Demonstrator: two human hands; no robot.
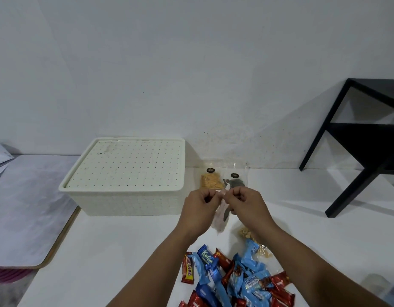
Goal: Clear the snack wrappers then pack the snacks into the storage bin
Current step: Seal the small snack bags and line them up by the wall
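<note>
My left hand (200,209) and my right hand (247,204) are raised side by side above the white table (103,262). Each pinches the top edge of a thin, pale translucent wrapper (220,218) that hangs down between them. A cream storage bin (125,196) with a perforated lid on it stands to the left of my hands. A heap of blue and red snack bars (236,280) lies on the table under my forearms. Behind my hands, by the wall, lie a clear bag of yellow crackers (210,180) and a clear bag of dark snacks (236,181).
A black side table (368,147) stands at the right against the wall. A lower marbled board (25,207) with papers lies to the left of the table. A small bag of pale nuts (245,233) peeks out beside my right wrist.
</note>
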